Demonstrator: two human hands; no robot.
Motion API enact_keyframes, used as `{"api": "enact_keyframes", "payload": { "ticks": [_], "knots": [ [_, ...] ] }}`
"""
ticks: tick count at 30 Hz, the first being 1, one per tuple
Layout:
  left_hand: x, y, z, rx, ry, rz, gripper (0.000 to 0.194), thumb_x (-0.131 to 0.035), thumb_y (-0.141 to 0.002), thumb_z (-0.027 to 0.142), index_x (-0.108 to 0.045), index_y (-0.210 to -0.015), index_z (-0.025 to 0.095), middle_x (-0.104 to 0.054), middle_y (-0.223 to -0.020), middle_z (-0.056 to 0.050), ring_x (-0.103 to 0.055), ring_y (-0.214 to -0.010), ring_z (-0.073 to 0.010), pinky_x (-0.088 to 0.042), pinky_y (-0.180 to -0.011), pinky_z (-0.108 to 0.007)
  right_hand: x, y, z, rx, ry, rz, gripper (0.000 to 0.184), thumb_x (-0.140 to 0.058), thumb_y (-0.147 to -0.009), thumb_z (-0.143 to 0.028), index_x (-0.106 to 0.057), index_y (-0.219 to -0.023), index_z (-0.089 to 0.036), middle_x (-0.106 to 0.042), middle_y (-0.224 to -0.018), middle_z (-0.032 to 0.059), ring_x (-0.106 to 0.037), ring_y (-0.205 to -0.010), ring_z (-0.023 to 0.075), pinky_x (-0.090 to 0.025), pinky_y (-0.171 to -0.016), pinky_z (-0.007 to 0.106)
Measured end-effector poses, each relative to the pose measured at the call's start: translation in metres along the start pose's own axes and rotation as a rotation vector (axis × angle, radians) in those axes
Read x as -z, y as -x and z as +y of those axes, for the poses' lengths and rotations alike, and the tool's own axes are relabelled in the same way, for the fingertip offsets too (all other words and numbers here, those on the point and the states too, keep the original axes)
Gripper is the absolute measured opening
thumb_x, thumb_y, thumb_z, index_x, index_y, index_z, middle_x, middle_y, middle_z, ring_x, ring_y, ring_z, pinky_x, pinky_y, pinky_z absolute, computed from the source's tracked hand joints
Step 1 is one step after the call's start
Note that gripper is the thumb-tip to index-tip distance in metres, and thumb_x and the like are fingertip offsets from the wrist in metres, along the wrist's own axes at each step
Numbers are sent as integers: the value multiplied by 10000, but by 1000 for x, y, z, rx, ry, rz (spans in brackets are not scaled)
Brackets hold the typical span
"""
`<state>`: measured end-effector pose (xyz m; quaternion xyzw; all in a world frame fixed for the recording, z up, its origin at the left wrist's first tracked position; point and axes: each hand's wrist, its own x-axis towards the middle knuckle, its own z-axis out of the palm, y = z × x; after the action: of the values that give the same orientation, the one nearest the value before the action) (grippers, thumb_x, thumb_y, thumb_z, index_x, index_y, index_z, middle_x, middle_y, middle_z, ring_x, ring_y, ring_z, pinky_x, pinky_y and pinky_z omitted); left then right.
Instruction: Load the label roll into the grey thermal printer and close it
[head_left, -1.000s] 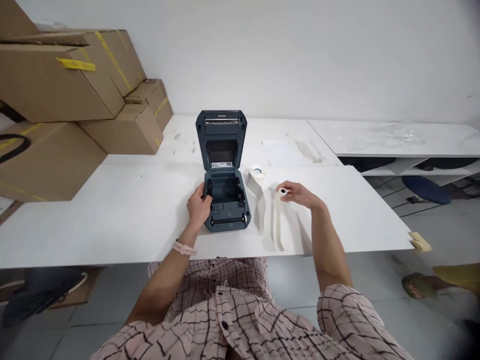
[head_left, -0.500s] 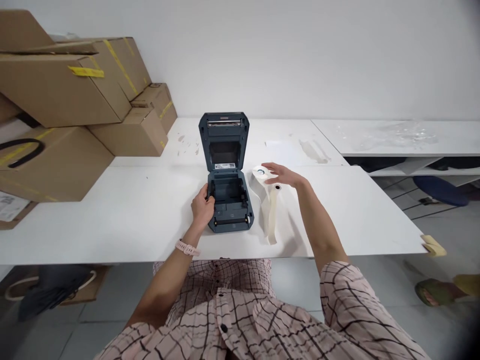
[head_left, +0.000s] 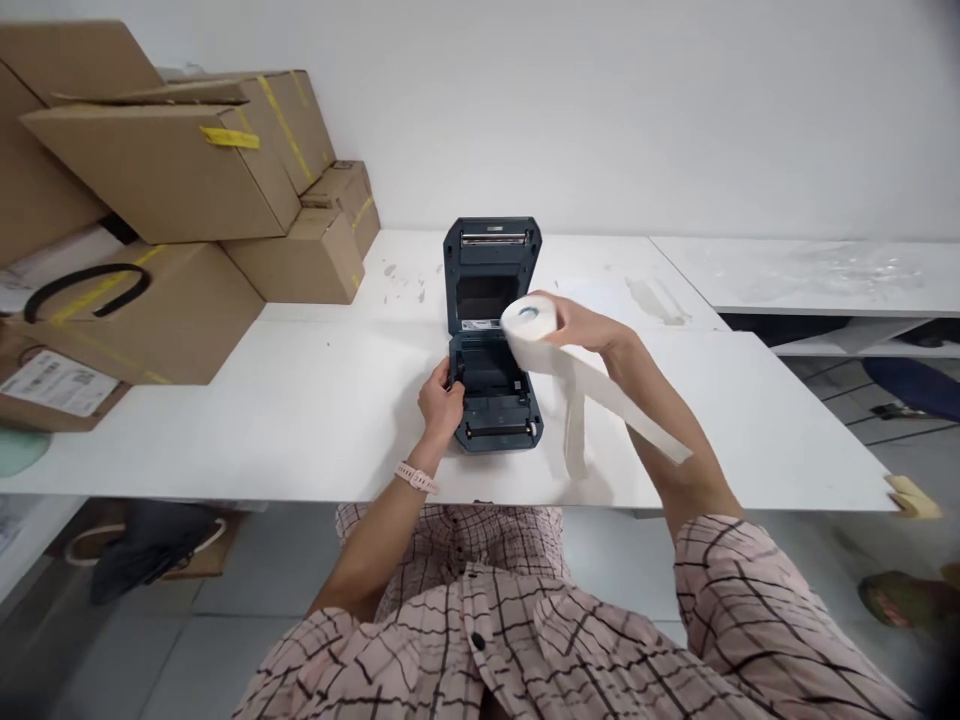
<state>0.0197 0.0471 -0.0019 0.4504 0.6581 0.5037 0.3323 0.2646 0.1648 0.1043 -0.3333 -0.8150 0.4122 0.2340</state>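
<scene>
A dark grey label printer point(head_left: 491, 345) stands open on the white table point(head_left: 300, 420), its lid tipped back. My left hand point(head_left: 441, 400) grips the printer's left side wall, fingers curled over the edge. My right hand point(head_left: 577, 325) holds a white paper roll point(head_left: 529, 335) lifted just above the printer's right side. A loose strip trails from the roll down over my right forearm. A second, nearly spent roll with its strip point(head_left: 574, 425) lies on the table to the right of the printer.
Stacked cardboard boxes point(head_left: 172, 200) fill the table's left back corner. A second white table point(head_left: 810, 270) adjoins at the right back. A beige block point(head_left: 911, 495) sits at the table's right front corner. Bags lie on the floor at the left.
My right hand let go of the small roll, reached to the fuller roll behind it, and has lifted it towards the open printer. My left hand stayed on the printer.
</scene>
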Motion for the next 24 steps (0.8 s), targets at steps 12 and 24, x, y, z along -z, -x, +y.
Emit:
{"api": "enact_keyframes", "payload": {
  "ticks": [12,24],
  "knots": [
    [3,7,12,39,52,7,637,-554,-848,74,-536,-1474,190,-711,-1388,-96,-650,-1328,-239,-461,-1187,-427,-79,-73,-19,-107,634,-436,627,-909,-533,-437,-671,-1074,-228,-740,-1094,79,-684,-991,333,-542,-840,419],
    [1,6,3,-22,87,-9,575,-549,-865,96,-573,-1425,223,-686,-1425,-76,-628,-1351,-229,-467,-1187,-427,-131,63,-31,83,508,-16,573,-469,-1029,-600,-555,-1495,-278,-541,-1583,84,-482,-1474,360,-414,-1205,575]
  ]
}}
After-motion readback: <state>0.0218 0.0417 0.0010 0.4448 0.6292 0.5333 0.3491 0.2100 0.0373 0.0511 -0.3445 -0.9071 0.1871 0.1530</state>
